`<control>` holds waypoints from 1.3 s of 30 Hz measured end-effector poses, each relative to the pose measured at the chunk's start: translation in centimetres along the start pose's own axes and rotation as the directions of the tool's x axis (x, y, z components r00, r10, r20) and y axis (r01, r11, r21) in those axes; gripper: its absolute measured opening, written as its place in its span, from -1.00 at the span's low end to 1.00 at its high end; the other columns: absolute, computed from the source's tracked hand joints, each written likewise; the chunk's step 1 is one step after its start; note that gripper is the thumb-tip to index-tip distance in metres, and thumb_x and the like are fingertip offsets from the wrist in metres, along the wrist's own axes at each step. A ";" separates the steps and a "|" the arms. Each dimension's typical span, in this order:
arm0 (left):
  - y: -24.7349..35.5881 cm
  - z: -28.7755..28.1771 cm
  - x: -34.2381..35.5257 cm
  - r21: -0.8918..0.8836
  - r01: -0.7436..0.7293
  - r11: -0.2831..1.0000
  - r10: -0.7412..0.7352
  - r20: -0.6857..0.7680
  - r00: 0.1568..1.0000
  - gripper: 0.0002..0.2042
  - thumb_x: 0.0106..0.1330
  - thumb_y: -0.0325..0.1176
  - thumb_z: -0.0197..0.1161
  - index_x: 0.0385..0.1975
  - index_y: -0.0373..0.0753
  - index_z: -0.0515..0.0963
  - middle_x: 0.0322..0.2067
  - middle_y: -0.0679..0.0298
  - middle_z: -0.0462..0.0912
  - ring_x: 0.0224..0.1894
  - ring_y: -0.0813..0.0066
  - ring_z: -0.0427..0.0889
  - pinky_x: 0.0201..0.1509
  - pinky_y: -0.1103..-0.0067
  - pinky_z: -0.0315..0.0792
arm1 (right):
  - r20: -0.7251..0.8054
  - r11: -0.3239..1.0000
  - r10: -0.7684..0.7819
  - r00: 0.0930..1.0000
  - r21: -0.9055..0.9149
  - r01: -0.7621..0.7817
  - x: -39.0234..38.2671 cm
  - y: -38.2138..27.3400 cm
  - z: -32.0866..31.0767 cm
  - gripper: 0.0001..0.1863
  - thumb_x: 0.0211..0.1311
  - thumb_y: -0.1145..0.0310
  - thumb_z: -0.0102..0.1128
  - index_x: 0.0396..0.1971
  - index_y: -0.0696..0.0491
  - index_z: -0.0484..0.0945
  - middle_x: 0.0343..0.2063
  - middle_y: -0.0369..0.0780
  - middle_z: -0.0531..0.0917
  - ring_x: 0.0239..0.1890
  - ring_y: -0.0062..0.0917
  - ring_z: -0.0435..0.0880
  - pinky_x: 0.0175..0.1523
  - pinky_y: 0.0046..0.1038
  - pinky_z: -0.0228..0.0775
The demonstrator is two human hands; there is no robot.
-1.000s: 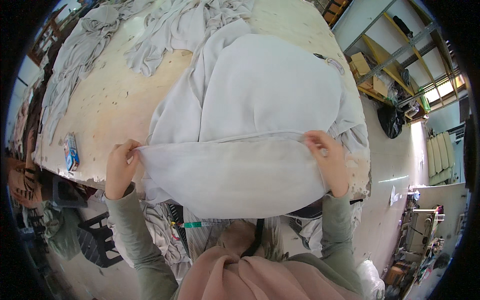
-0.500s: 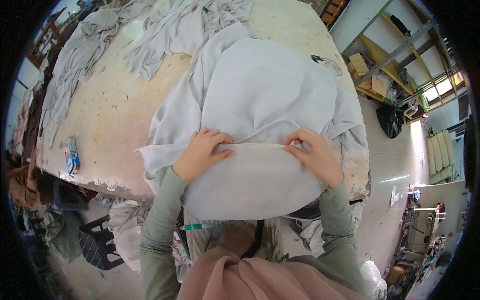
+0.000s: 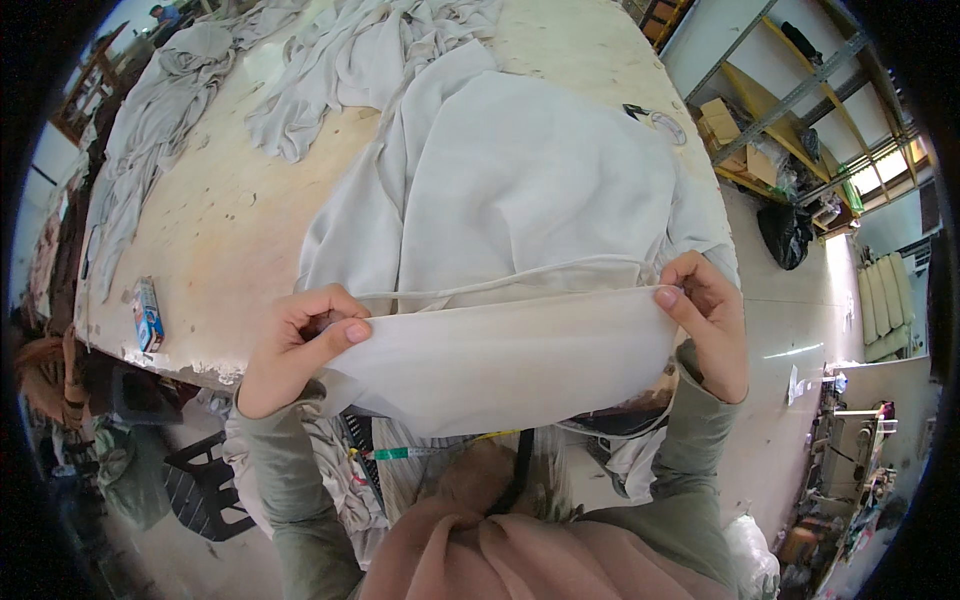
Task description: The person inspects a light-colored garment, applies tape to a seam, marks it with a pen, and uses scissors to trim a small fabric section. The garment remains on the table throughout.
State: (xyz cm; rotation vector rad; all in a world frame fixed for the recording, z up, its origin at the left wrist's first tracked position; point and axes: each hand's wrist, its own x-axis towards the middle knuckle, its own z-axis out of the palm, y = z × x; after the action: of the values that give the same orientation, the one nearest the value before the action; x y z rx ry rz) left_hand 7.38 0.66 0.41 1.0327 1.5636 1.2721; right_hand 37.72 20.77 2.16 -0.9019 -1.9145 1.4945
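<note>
A large light grey fabric garment [image 3: 540,160] lies over the near part of the table and hangs past its front edge. My left hand [image 3: 305,345] pinches one end of the cloth's folded edge between thumb and fingers. At the other end, my right hand [image 3: 706,315] pinches the same edge. Between them the edge is stretched nearly straight, a little higher at the right. Behind it runs a narrow loose band of the same cloth. The tips of several fingers are hidden behind the fabric.
Scissors [image 3: 655,122] lie at the table's right side, a small blue box [image 3: 147,315] at its left. More grey cloth [image 3: 170,110] is heaped along the far left of the worn table [image 3: 225,250]. A black stool [image 3: 205,485] stands below left; shelving [image 3: 770,120] rises at right.
Both hands have moved apart, left hand to the left and slightly nearer, right hand to the right. The cloth edge between them is now pulled out wider and slightly slanted.
</note>
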 end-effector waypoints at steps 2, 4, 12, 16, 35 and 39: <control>0.7 -0.1 -0.3 -0.001 0.005 1.000 -0.005 0.008 1.000 -0.87 0.25 -0.41 0.23 -0.45 -0.34 0.52 -0.53 0.43 0.48 -0.43 0.78 0.32 -0.36 0.75 0.19 | 0.003 0.999 0.050 0.999 -0.009 -0.050 -0.4 -0.4 -0.2 -0.86 0.15 0.43 0.22 -0.35 0.14 0.46 -0.39 -0.38 0.46 -0.24 -0.69 0.38 -0.07 -0.66 0.14; 1.0 0.0 -0.6 0.011 0.020 1.000 -0.020 0.005 1.000 -0.88 0.24 -0.41 0.23 -0.45 -0.34 0.52 -0.52 0.44 0.48 -0.44 0.78 0.32 -0.36 0.75 0.18 | 0.006 0.998 0.055 0.998 -0.025 -0.054 -0.5 -0.6 -0.4 -0.86 0.14 0.43 0.22 -0.36 0.14 0.47 -0.40 -0.38 0.46 -0.24 -0.68 0.37 -0.06 -0.65 0.13; 0.6 -3.8 -0.7 0.141 -0.135 0.981 0.165 -0.224 0.960 -0.77 0.26 -0.28 0.20 -0.55 -0.28 0.44 -0.59 0.47 0.38 -0.49 0.76 0.28 -0.39 0.75 0.12 | 0.151 0.923 -0.165 0.975 -0.325 0.206 0.7 0.0 -1.2 -0.82 -0.03 0.42 0.36 -0.45 0.11 0.53 -0.40 -0.30 0.53 -0.23 -0.53 0.46 -0.02 -0.55 0.17; -0.6 -6.7 -0.4 0.105 -0.085 0.991 0.110 -0.266 0.958 -0.73 0.23 -0.23 0.23 -0.59 -0.24 0.39 -0.61 0.47 0.36 -0.49 0.76 0.27 -0.40 0.74 0.11 | 0.279 0.870 -0.239 0.930 -0.365 0.333 0.6 -0.1 -0.8 -0.84 -0.02 0.42 0.36 -0.46 0.09 0.56 -0.42 -0.28 0.56 -0.29 -0.49 0.51 -0.06 -0.45 0.27; -4.0 0.1 2.3 -0.319 -0.126 0.939 0.027 -0.298 0.954 -0.84 0.17 -0.47 0.30 -0.28 -0.25 0.49 -0.45 0.45 0.53 -0.41 0.76 0.43 -0.32 0.76 0.30 | 0.187 0.568 -0.276 0.943 -0.760 0.317 4.3 3.5 1.2 -0.56 0.11 0.26 0.26 -0.01 0.10 0.45 -0.02 -0.16 0.50 0.05 -0.33 0.47 0.12 -0.41 0.23; -1.2 5.2 2.4 -0.294 -0.155 0.943 0.098 -0.200 0.975 -0.66 0.14 -0.57 0.30 -0.09 -0.28 0.39 -0.38 0.32 0.59 -0.35 0.72 0.53 -0.32 0.76 0.37 | 0.432 0.919 -0.330 0.840 -0.059 0.391 5.6 1.1 9.2 -0.50 0.18 0.26 0.23 0.09 0.13 0.41 0.05 -0.16 0.48 0.10 -0.39 0.43 0.18 -0.42 0.21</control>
State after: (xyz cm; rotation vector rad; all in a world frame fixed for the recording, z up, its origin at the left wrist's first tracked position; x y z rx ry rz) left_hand 11.51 4.23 -1.68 0.8459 1.3881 1.6811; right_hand 27.38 19.71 -1.04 -0.2492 -2.3632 1.4023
